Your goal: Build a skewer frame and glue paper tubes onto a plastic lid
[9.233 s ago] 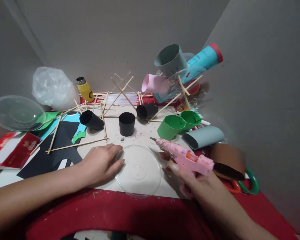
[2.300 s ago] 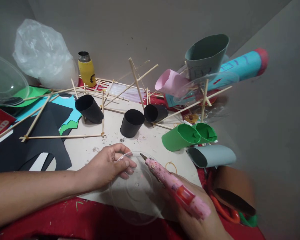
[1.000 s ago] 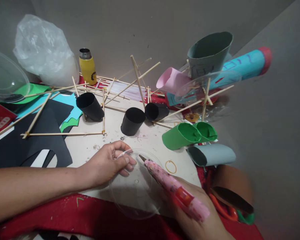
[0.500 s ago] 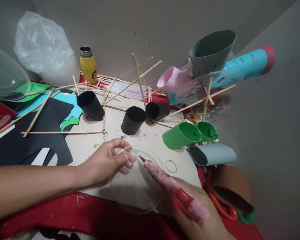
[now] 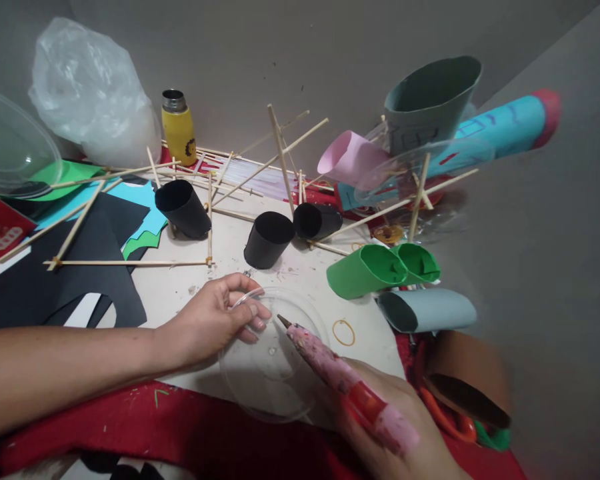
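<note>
My left hand (image 5: 220, 317) pinches the rim of a clear round plastic lid (image 5: 273, 380), tilted above the pale board. In my right hand (image 5: 395, 400) is a pink hot glue gun (image 5: 330, 367) with a red patch; its dark nozzle points at the lid's inner face, close to my left fingertips. The right fingers are mostly hidden behind the glue gun's body. Just beyond the lid stands a short black paper tube (image 5: 269, 241). A yellow rubber band (image 5: 343, 333) lies to the right of the lid.
Stick frames with another black tube (image 5: 185, 210) stand at the back left, near a yellow bottle (image 5: 179, 130) and a plastic bag (image 5: 90, 93). Green tubes (image 5: 365, 272), a grey-blue tube (image 5: 430, 311) and a brown tube (image 5: 470, 373) lie right. Black sheets (image 5: 25, 287) cover the left.
The view has shifted very slightly. Both hands, the lid and the glue gun keep nearly the same positions.
</note>
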Demonstrator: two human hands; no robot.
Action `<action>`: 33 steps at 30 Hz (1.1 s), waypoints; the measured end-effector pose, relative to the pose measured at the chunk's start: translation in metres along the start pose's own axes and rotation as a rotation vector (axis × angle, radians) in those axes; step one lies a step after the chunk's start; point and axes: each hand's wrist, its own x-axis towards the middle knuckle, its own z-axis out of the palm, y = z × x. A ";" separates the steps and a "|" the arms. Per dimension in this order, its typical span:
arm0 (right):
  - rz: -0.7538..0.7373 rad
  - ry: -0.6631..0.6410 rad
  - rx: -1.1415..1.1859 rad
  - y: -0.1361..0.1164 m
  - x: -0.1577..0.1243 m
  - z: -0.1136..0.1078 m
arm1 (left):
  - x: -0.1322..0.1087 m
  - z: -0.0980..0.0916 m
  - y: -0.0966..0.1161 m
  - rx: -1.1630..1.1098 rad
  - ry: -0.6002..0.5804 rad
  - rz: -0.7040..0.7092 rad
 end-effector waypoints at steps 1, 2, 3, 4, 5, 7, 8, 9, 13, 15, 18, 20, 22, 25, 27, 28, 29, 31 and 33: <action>0.004 -0.001 -0.002 0.000 0.000 0.000 | 0.000 0.000 0.000 0.002 0.001 -0.001; 0.009 0.000 -0.001 0.000 0.000 0.000 | 0.000 0.001 0.000 0.004 0.001 -0.002; 0.011 0.003 0.002 0.000 0.000 0.000 | 0.000 0.001 0.000 0.003 0.002 -0.003; 0.010 0.004 0.005 0.000 0.000 0.001 | 0.000 0.001 0.000 0.003 0.002 -0.003; 0.009 0.002 0.008 0.000 0.000 0.001 | 0.000 0.001 0.000 0.002 0.001 -0.003; 0.002 -0.006 0.008 0.000 0.000 0.001 | 0.000 0.000 -0.001 0.001 -0.003 0.004; 0.001 -0.012 0.004 0.000 0.000 0.001 | 0.000 0.000 -0.001 0.002 -0.005 0.009; 0.003 -0.018 -0.001 -0.001 0.001 0.001 | 0.000 0.000 -0.001 0.004 -0.007 0.013; 0.011 -0.021 -0.009 -0.002 0.001 0.000 | 0.000 0.000 -0.002 0.011 -0.012 0.021; 0.003 -0.018 -0.006 -0.002 0.001 -0.001 | -0.001 0.000 -0.002 0.012 -0.012 0.021; -0.016 -0.020 -0.008 -0.001 -0.001 -0.001 | -0.001 0.000 -0.002 0.015 -0.011 0.026; -0.020 -0.021 -0.022 -0.001 -0.003 -0.001 | -0.001 0.000 -0.003 0.021 -0.008 0.031; -0.020 -0.023 -0.034 -0.001 -0.003 0.000 | 0.000 0.000 -0.003 0.024 -0.008 0.033; -0.009 -0.023 -0.033 -0.001 -0.003 0.000 | 0.000 0.000 -0.003 0.030 -0.010 0.032; 0.003 -0.028 -0.028 -0.002 -0.004 0.000 | 0.000 0.000 -0.003 0.035 -0.008 0.032; 0.008 -0.035 -0.028 -0.002 -0.005 -0.001 | 0.000 0.000 -0.002 0.035 -0.007 0.032; 0.009 -0.042 -0.030 -0.001 -0.005 -0.001 | 0.000 0.000 -0.002 0.034 -0.006 0.032; 0.015 -0.067 -0.041 -0.001 -0.008 -0.001 | 0.001 0.000 -0.002 0.032 -0.003 0.034; 0.024 -0.086 -0.051 -0.001 -0.010 0.000 | 0.001 0.000 -0.002 0.031 -0.004 0.035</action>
